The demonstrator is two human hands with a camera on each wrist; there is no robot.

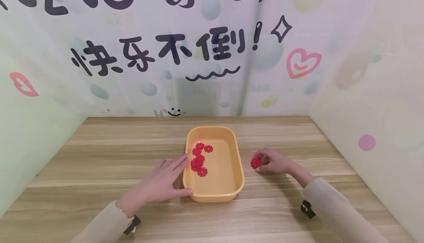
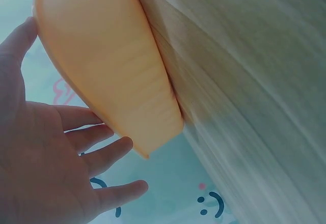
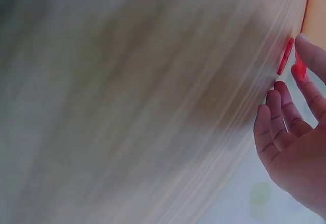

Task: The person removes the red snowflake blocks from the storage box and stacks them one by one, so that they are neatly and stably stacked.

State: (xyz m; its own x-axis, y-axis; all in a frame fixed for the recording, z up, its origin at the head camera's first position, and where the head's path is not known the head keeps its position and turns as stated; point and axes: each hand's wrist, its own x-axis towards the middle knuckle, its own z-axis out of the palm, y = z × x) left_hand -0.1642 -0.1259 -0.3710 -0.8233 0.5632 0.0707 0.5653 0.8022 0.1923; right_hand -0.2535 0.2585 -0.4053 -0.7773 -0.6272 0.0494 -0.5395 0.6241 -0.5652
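Note:
A yellow-orange plastic tray (image 1: 220, 193) stands on the table, with several red notched plastic discs (image 1: 202, 172) gathered along its left side, some overlapping. My left hand (image 1: 159, 180) rests against the tray's left rim, fingers spread and thumb at the near corner. In the left wrist view the fingertips (image 2: 125, 145) touch the tray's edge. To the right of the tray, low over the table, my right hand (image 1: 273, 161) pinches a red notched disc (image 3: 301, 67) between thumb and index finger. Beside it the right wrist view shows another red disc (image 3: 286, 57), edge-on; whether it is held I cannot tell.
The wood-grain table (image 1: 116, 143) runs back to a printed white curtain (image 1: 212, 88) with large dark lettering. Pale side walls (image 1: 374, 99) flank it on both sides. A dark band (image 1: 308, 209) shows at the right sleeve.

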